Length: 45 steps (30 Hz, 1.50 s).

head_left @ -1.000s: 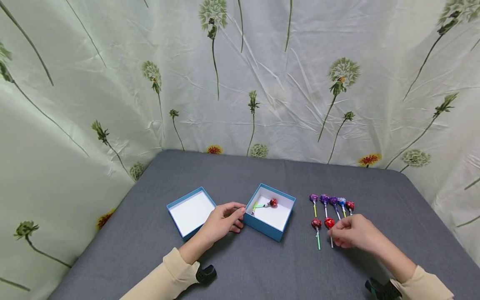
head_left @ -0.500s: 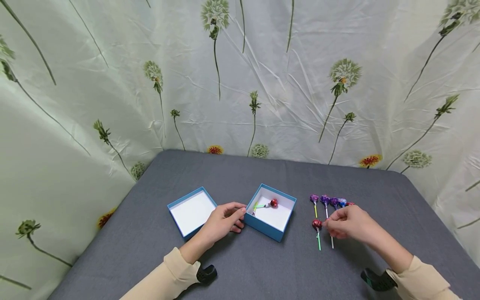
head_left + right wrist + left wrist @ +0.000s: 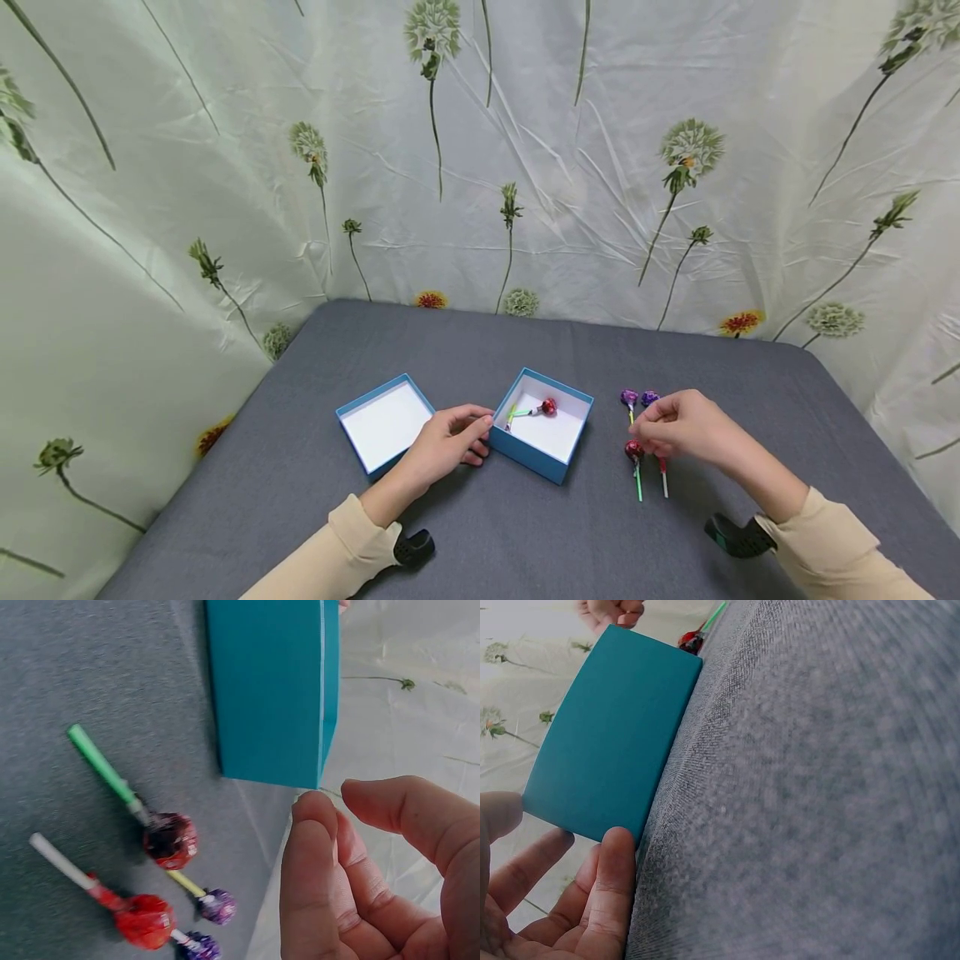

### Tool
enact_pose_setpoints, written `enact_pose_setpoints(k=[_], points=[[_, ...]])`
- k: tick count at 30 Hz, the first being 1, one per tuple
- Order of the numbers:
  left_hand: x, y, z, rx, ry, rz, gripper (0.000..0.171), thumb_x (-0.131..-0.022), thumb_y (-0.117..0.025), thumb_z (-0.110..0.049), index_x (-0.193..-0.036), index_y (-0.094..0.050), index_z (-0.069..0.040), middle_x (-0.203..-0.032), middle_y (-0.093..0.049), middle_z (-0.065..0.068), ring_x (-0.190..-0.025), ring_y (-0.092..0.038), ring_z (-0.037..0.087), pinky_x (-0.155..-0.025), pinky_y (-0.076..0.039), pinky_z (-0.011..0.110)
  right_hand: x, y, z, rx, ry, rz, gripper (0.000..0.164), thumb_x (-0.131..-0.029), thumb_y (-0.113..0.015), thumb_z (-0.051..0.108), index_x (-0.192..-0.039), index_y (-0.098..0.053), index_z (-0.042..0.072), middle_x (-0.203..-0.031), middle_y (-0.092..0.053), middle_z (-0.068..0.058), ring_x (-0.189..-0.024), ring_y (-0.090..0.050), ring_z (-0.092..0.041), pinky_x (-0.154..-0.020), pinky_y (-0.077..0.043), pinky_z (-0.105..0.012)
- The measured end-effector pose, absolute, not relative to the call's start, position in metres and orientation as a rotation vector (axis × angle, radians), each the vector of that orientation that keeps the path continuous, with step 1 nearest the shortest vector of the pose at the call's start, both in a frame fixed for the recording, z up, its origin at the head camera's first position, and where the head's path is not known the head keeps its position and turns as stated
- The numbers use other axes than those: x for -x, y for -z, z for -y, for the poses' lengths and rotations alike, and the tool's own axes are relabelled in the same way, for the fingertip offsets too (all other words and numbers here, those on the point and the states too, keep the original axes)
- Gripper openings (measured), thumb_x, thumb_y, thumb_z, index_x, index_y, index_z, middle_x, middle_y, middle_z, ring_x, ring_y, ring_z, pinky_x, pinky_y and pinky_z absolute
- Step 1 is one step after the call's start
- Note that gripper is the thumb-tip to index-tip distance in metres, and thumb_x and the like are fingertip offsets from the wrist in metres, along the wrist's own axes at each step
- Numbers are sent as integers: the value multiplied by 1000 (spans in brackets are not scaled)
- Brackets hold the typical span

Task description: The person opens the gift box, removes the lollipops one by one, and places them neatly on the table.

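My left hand point(image 3: 447, 442) rests its fingertips against the left corner of a blue box point(image 3: 528, 455) with a white inside. In the left wrist view those fingers point(image 3: 613, 881) touch the box's end, fairly straight. Inside the box lie a red lollipop point(image 3: 549, 407) and a yellow-green stick point(image 3: 512, 414). My right hand point(image 3: 690, 429) hovers over the lollipops at the right. Thumb and forefinger stand apart in the right wrist view, with nothing between them. Below are a dark red lollipop point(image 3: 171, 841) with a green stick, a bright red lollipop point(image 3: 142, 921) and a purple lollipop point(image 3: 217, 906).
A blue box lid point(image 3: 386, 425), white inside, lies left of the box, partly behind my left hand. Grey cloth point(image 3: 480, 542) covers the table. A flowered curtain point(image 3: 585, 208) hangs behind it. My right hand hides some lollipops in the back row.
My right hand has moved left and upward in the head view, from the bright red lollipop to above the dark red one. The left hand, box and lollipops stay put.
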State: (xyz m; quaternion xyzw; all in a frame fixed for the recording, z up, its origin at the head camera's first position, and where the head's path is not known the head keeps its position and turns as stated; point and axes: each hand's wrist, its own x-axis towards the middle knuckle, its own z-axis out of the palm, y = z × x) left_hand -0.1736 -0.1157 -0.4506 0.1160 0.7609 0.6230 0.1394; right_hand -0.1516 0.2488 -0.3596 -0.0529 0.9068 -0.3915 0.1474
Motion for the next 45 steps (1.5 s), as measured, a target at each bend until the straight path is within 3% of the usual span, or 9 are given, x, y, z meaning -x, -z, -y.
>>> enact_pose_setpoints(k=[8,15,27,37,45], points=[[174,450,116,-338,-1806,-2194,38,-110,-64,-31,-135,-70,-4,-105,-72,14,-85,-73,16,-78,-67,33,159,346,-236,207,1121,-2598,20,-98,-75,22,-96,-76,2,-73,-67,2,-71,-59,-11,-61,-49,-28],[174,450,116,-342,-1807,-2189,38,-110,-64,-31,-135,-70,-4,-105,-72,14,-85,-73,16,-78,-67,33,169,339,-219,203,1112,-2594,20,-98,-77,24,-99,-79,4,-77,-72,0,-74,-64,-15,-65,-57,-30],[174,450,116,-338,-1808,-2189,38,-110,-64,-31,-135,-70,-4,-104,-71,13,-85,-73,16,-78,-67,32,188,331,-195,222,1119,-2583,27,-99,-75,23,-109,-79,-2,-86,-79,-3,-79,-72,-13,-72,-61,-26],[174,451,117,-336,-1806,-2189,37,-110,-64,-30,-135,-70,-3,-104,-71,13,-85,-73,16,-79,-67,31,198,331,-177,223,1174,-2547,30,-100,-75,23,-114,-79,-3,-92,-81,-6,-81,-72,-10,-81,-66,-32],[174,451,117,-331,-1807,-2187,37,-110,-64,-30,-134,-71,-3,-103,-72,13,-84,-73,15,-78,-67,32,206,337,-166,219,1205,-2511,30,-100,-76,21,-115,-78,-5,-96,-82,-11,-82,-74,-11,-81,-66,-31]])
